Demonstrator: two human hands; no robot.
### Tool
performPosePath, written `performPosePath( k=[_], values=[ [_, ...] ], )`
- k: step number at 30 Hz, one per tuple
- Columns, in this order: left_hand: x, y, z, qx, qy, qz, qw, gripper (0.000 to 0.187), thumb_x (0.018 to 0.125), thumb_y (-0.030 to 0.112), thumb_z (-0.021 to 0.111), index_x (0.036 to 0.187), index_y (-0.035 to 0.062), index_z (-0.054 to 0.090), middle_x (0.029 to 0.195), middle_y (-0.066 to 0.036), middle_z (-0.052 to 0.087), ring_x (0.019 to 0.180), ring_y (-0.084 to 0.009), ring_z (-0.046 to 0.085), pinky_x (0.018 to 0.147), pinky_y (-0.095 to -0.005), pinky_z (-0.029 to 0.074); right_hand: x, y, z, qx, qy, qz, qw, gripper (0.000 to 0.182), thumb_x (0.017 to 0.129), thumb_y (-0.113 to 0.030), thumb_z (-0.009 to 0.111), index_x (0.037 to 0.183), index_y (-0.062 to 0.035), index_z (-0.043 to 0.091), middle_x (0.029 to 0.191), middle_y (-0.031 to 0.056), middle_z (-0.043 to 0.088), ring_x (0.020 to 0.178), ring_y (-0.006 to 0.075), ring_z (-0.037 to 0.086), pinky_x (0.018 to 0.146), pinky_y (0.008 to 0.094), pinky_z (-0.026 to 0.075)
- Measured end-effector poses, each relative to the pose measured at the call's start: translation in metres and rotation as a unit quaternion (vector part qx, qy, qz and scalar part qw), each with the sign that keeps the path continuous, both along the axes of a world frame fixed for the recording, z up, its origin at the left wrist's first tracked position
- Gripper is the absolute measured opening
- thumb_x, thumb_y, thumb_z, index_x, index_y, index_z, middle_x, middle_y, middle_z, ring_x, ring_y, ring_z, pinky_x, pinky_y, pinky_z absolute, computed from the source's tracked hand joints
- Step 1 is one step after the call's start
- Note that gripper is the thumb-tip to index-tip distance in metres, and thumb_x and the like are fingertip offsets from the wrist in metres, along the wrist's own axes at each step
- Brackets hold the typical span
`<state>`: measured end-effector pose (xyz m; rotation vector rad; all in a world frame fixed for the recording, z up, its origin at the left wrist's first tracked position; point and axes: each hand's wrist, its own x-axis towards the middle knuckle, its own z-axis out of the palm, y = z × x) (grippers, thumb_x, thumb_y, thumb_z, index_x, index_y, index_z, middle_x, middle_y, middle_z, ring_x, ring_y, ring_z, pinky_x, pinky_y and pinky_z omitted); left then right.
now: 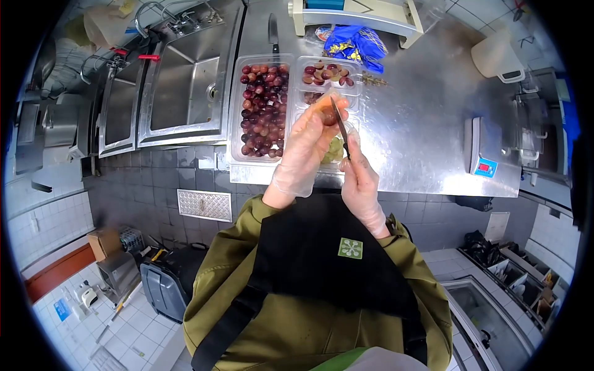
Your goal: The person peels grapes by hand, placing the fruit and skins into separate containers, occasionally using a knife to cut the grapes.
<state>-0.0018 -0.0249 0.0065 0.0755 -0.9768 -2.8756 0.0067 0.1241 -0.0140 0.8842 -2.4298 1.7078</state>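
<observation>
My left hand [307, 139], in a clear plastic glove, is closed around a dark reddish grape [328, 116], partly hidden by the fingers. My right hand [361, 179], also gloved, grips a small knife [340, 127] by its dark handle. Its blade points up and away, lying across the grape as seen from above. Left of my hands, a large clear tub [236, 123] is full of whole red grapes [265, 108]. Just beyond them, a smaller clear container [301, 60] has cut grape pieces [327, 73] in it. Green pieces [334, 150] lie below my hands, partly covered.
Another knife [273, 34] lies at the tub's far edge. A blue plastic bag [356, 46] is in front of a cream-coloured rack [365, 20]. On the right of the steel counter [427, 123] are a scale [482, 148] and a white jug [495, 59]. Sinks [185, 80] adjoin on the left.
</observation>
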Motion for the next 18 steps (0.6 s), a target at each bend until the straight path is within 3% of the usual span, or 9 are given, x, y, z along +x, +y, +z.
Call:
performPosePath(
  k=[4, 7, 18],
  values=[
    [-0.002, 0.007, 0.004, -0.003, 0.011, 0.037, 0.999, 0.058, 0.09, 0.034, 0.061, 0.135, 0.0024, 0.041, 0.134, -0.013, 0.049, 0.121, -0.0204, 0.047, 0.105, -0.0344, 0.036, 0.0, -0.001, 0.001, -0.005, 0.012, -0.003, 1.0, 0.056, 0.084, 0.014, 0.045, 0.138, -0.0005, 0.04, 0.137, 0.0225, 0.046, 0.113, 0.0285, 0.058, 0.084, 0.0282, 0.048],
    [-0.004, 0.007, 0.005, -0.001, 0.036, 0.046, 0.998, 0.059, 0.09, 0.033, 0.061, 0.136, 0.0031, 0.041, 0.134, -0.014, 0.048, 0.121, -0.0215, 0.047, 0.104, -0.0353, 0.036, 0.002, -0.003, 0.004, -0.033, -0.023, -0.011, 0.999, 0.048, 0.084, 0.011, 0.046, 0.131, 0.0015, 0.048, 0.128, 0.0221, 0.054, 0.12, 0.0337, 0.052, 0.1, 0.0355, 0.041],
    [0.002, 0.005, -0.005, -0.076, 0.037, 0.018, 0.996, 0.056, 0.089, 0.034, 0.062, 0.131, 0.0004, 0.044, 0.116, -0.008, 0.056, 0.11, -0.0173, 0.053, 0.099, -0.0308, 0.04, -0.004, -0.01, 0.013, -0.005, -0.007, 0.009, 1.0, 0.046, 0.086, 0.01, 0.047, 0.131, 0.0009, 0.048, 0.129, 0.0236, 0.052, 0.119, 0.035, 0.053, 0.097, 0.0353, 0.043]
  ],
)
